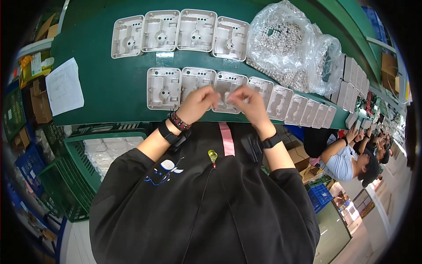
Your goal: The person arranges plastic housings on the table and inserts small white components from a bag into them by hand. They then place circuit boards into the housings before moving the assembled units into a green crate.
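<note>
A pale grey moulded plastic housing (pixel 226 90) lies third in the near row on the green conveyor belt (pixel 114 83), half hidden under both hands. The left hand (pixel 198 102) and right hand (pixel 246 102) meet over it, fingertips drawn together; what they pinch is too small to tell. More such housings line the near row and a far row (pixel 176 33). A clear plastic bag of small white parts (pixel 281 44) sits right, a white paper sheet (pixel 64 86) left.
</note>
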{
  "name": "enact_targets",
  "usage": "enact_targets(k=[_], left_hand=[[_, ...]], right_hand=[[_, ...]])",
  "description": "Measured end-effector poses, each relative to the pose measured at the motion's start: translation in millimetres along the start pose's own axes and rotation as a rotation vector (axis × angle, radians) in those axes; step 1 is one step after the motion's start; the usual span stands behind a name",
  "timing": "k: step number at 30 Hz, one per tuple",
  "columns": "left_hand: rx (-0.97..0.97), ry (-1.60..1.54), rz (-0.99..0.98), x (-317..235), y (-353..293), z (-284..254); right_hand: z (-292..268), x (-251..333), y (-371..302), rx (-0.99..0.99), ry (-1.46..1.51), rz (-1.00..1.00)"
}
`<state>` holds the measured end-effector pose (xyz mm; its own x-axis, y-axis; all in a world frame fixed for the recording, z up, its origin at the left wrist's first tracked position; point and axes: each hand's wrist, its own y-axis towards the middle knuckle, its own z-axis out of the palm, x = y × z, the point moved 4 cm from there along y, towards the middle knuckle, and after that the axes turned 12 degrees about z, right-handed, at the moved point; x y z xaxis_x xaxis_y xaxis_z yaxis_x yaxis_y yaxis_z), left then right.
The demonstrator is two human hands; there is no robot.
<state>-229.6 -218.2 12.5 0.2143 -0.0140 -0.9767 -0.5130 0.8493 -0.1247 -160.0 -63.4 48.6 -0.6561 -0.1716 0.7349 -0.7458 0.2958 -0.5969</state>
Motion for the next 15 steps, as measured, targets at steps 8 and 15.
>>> enact_targets(k=[8, 15], left_hand=[[-0.468, -0.282, -0.273, -3, -4, -44], [-0.598, -0.532, -0.244, -5, -23, -72]], right_hand=[[0, -9, 39, -0.463, -1.063, -0.478], [4, -14, 53, -0.389, -1.222, -0.637]])
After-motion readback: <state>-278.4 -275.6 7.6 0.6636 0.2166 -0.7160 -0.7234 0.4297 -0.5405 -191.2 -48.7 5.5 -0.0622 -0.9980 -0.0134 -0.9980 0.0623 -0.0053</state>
